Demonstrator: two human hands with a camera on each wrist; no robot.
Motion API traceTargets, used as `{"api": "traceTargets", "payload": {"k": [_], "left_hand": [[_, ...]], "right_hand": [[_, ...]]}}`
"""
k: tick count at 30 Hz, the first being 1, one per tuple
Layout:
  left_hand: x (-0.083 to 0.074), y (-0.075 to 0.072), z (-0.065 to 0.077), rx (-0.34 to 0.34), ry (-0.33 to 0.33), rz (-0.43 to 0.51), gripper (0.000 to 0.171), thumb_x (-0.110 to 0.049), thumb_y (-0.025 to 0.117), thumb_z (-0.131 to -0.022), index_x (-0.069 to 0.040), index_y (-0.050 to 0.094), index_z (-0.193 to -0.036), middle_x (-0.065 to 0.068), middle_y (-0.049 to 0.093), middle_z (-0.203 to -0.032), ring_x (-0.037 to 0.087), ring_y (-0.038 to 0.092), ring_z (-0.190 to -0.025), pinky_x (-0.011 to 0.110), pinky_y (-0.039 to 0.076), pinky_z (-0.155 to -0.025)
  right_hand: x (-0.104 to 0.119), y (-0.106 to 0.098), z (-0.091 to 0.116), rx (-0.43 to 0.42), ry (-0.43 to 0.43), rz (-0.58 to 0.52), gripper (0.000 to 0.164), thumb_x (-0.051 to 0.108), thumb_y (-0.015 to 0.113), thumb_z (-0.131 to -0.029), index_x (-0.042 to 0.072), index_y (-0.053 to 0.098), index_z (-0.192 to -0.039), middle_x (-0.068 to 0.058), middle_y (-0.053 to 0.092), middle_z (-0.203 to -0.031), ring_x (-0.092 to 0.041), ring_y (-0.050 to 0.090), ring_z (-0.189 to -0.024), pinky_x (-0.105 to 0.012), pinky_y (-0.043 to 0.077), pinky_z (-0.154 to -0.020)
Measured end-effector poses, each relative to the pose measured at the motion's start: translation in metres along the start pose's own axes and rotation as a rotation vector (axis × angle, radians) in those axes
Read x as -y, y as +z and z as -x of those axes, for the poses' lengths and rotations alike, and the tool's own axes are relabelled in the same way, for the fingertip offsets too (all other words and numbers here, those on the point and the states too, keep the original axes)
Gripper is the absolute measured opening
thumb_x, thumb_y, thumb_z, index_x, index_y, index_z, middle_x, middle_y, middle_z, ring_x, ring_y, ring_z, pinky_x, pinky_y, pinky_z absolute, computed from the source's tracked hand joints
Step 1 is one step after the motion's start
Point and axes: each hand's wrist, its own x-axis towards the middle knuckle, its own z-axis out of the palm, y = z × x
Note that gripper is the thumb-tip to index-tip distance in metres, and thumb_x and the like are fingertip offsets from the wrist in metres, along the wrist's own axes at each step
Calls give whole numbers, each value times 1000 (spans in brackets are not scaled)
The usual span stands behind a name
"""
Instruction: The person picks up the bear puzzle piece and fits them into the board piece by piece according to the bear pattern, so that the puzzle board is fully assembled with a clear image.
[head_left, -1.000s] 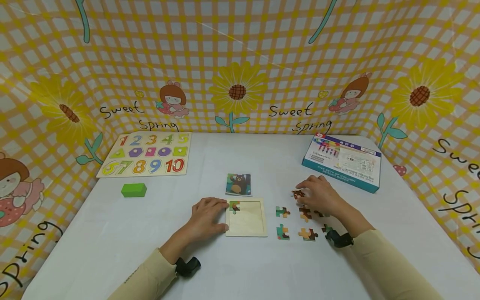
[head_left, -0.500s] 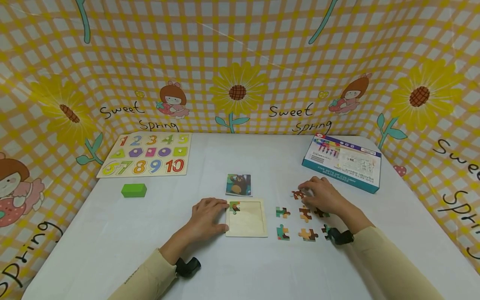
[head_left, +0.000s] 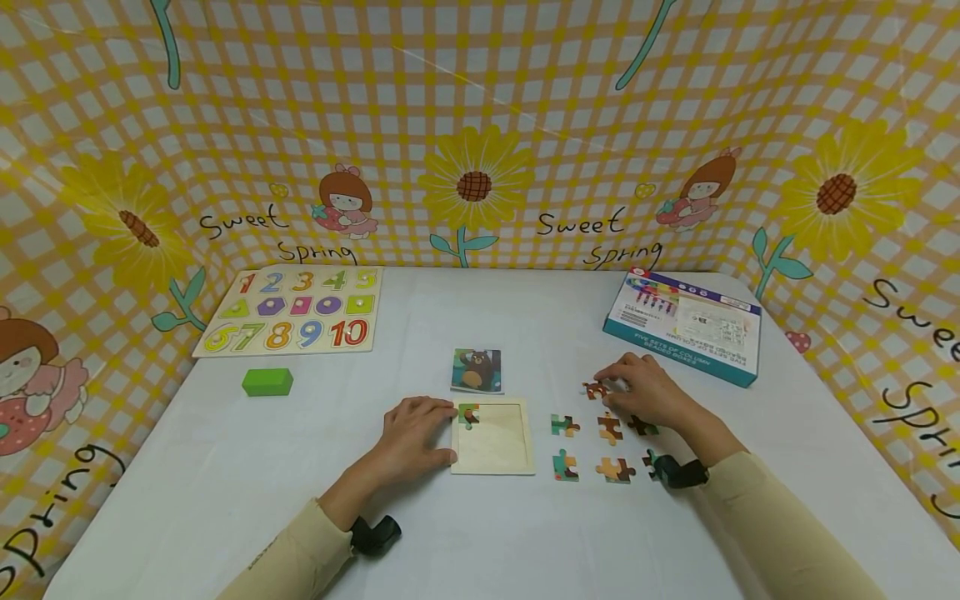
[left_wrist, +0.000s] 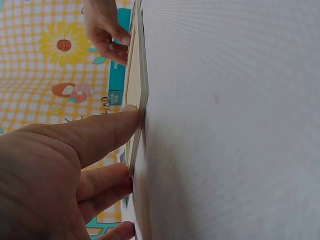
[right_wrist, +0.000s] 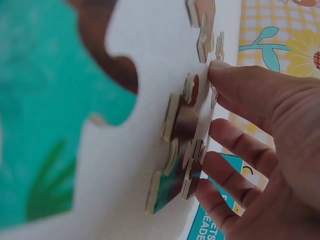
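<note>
My left hand (head_left: pixel 411 435) steadies the left edge of a square wooden puzzle tray (head_left: pixel 493 469), fingers and thumb at its rim. One green-and-brown jigsaw piece (head_left: pixel 468 414) sits in the tray's upper left corner. To the right, my right hand (head_left: pixel 647 388) is low over the table, thumb and index finger closed on a puzzle piece (right_wrist: pixel 214 96) that they mostly hide. A brown puzzle piece (head_left: pixel 595 390) lies just left of these fingertips. Several more pieces lie in rows below, among them a green one (head_left: pixel 565 425) and a tan-and-brown one (head_left: pixel 616 470).
Behind the tray lies a bear picture card (head_left: pixel 477 371). A number board (head_left: pixel 292 310) is at the back left, with a green block (head_left: pixel 267 382) in front of it. A flat cardboard box (head_left: pixel 682 325) stands at the back right, beyond my right hand.
My right hand has shifted slightly right, uncovering more of the brown piece at its fingertips, then stayed nearly still. My left hand has kept its place on the tray.
</note>
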Motion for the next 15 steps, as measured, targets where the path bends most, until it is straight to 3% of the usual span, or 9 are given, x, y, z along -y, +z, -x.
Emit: {"api": "traceTargets", "payload": {"k": [15], "left_hand": [[0, 0, 0, -2, 3, -3, 55, -25, 75, -78, -10, 56, -128, 5, 50, -137, 34, 33, -130, 62, 23, -100]], "right_hand": [[-1, 2, 1, -22, -1, -2, 27, 21, 69, -84, 13, 69, -110, -10, 60, -109, -26, 45, -94, -33, 37, -73]]}}
